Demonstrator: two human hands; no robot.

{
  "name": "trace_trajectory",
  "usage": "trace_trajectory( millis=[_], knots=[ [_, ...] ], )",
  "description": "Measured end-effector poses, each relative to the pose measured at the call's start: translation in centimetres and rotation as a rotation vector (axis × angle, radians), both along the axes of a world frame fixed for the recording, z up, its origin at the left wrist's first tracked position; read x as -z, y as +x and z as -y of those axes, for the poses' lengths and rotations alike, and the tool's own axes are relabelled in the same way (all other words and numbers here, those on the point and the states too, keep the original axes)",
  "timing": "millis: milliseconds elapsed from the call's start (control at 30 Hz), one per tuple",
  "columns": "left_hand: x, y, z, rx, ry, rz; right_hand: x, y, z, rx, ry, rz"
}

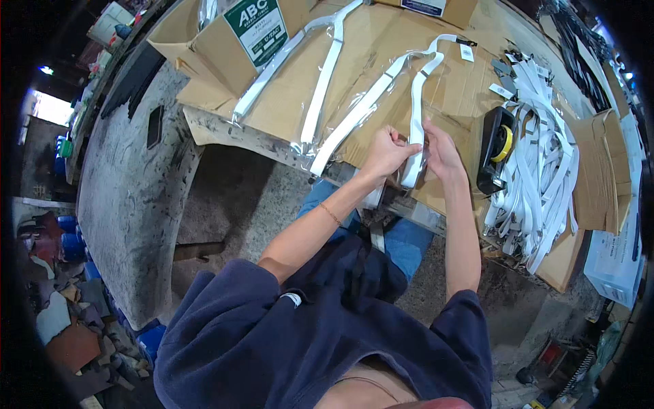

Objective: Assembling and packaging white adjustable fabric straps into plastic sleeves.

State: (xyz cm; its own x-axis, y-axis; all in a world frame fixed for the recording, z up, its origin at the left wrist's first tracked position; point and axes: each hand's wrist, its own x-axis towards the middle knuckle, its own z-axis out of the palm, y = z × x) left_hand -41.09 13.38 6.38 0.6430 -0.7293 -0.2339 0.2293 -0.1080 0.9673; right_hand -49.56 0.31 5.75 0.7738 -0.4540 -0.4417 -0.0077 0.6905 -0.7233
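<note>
Seemingly, as the head view shows, the work is laid out for short reaches: a white strap runs across the cardboard-covered worktop, its two loose ends by the near edge, within easy grasp. The left hand has thumb and forefinger closed in a pinch on the right-hand end, probably to keep it flat and steady. The right hand is beside that end, fingers half-curled and loosely parted; I cannot tell whether they grip it. A black tape dispenser stands toward the right edge, perhaps there to be handy, just beside a heap of white straps.

The strap looks flat, smooth and clean, with a small slider on each length and a dark fitting and pale tag at its far end. Clear film lies to its left, toward another white strap.
</note>
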Motion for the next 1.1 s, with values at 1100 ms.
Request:
trace_trajectory(
  millis=[1100],
  knots=[
    [1.1, 3.5, 7.0, 0.128, -0.195, -0.198, 3.2, 4.6, 9.7, -0.061, -0.216, 0.092]
  ],
)
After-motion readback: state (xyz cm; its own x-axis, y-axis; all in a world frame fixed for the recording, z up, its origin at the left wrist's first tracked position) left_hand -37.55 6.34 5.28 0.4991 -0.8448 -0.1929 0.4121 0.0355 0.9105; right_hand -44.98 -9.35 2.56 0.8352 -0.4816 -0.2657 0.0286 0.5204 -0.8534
